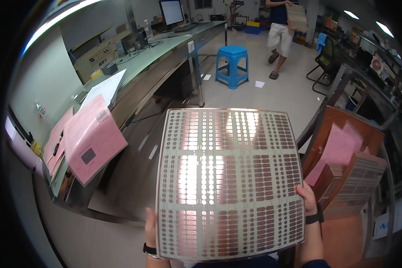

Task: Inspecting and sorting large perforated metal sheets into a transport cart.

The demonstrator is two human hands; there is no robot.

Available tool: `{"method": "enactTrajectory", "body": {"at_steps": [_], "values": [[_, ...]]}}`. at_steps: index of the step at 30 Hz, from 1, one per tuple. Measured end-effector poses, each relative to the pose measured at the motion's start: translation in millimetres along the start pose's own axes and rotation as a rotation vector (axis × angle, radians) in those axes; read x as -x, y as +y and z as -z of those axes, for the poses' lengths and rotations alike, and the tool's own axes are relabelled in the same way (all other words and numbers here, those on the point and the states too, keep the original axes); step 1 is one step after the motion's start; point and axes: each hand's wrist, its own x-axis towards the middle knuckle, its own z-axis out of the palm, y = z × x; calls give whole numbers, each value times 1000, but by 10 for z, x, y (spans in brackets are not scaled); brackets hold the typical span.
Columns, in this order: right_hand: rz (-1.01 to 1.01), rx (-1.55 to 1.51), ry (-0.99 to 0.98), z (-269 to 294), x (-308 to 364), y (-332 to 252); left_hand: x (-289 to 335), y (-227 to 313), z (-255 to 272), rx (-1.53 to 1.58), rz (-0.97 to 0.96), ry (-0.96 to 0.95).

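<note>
A large square circuit board panel (250,201), pale green with rows of coppery rectangles and dots, is held up in front of me and reflects bright light. My right hand (307,198) grips its right edge, with the thumb on the front and the other fingers mostly hidden behind. At the lower left edge is my left hand (151,228); its thumb points up beside the panel, and the remaining fingers are out of sight behind it. Both wrists wear dark bands.
Pink sheets (94,138) overhang the near end of a long workbench (165,42) on the left. To the right, a rack (344,223) holds more panels and pink papers. A blue stool (232,67) stands ahead; beyond it a person (281,35) carries a panel.
</note>
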Motion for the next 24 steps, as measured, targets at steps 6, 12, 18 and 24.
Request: {"method": "enactTrajectory", "body": {"at_steps": [6, 12, 18, 24], "values": [[95, -220, 153, -259, 13, 440, -193, -354, -358, 307, -269, -45], [-6, -272, 15, -682, 132, 654, -179, -712, -391, 87, -138, 100], [250, -367, 165, -93, 38, 283, -129, -425, 18, -60, -217, 427], [224, -135, 291, 124, 186, 86, -90, -272, 497, -179, -181, 460]]}}
